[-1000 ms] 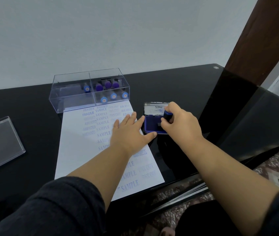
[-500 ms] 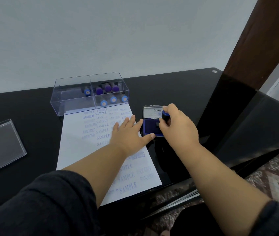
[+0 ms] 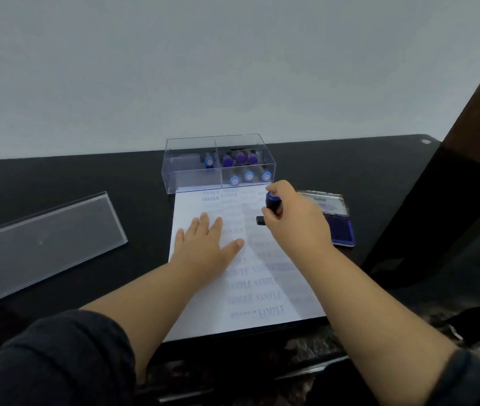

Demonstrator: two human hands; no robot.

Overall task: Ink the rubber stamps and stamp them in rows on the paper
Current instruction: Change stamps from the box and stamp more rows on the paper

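A white sheet of paper [image 3: 197, 306] lies on the black table, covered with rows of blue stamped words. My left hand [image 3: 206, 247] rests flat on the sheet with its fingers spread. My right hand [image 3: 297, 221] grips a blue-handled rubber stamp [image 3: 271, 205] over the upper right part of the sheet. The stamp's black base sticks out to the left of my fingers, just above the paper. To the right of the sheet an open blue ink pad [image 3: 340, 230] lies with its lid folded back.
A clear plastic box [image 3: 192, 177] with several more blue and purple stamps stands at the sheet's far edge. Its clear lid [image 3: 42, 244] lies to the left on the table. A dark wooden post [image 3: 479, 112] rises at the right.
My right hand lifted the stamp off the ink pad and carried it left over the paper. My left hand stayed flat on the sheet, and the view shifted.
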